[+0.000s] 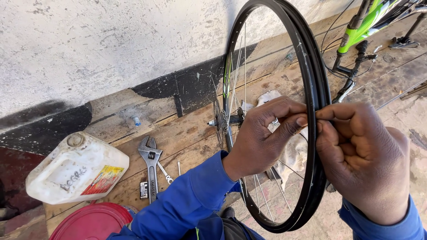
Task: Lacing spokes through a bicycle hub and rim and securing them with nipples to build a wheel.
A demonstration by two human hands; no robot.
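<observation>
Pinching at the rim [318, 95] of a black bicycle wheel, both hands meet at its right side. Left hand [262, 135]: thumb and fingers closed together against the inner face of the rim, a small metal piece just visible between the fingers, too small to identify. Right hand [362, 155]: fingers curled, fingertips pressed to the rim's outer edge, just opposite the left. Blue sleeves on both arms.

Wheel stands upright, tyre off, thin spokes [235, 80] running to the hub [222, 121] at left-centre. A pale rag [291, 153] lies behind the spokes, on the ground.

Left of the wheel, on worn wooden boards: adjustable wrench [150, 166], a smaller spanner [165, 174] just beside it, a little flat tool near the wrench's handle end. Further left, a white plastic jug [75, 171] on its side with a coloured label. Red round lid [91, 222] at the bottom edge. Green bicycle frame [367, 24] top right, cables trailing. Rough whitewashed wall [111, 40] behind.
</observation>
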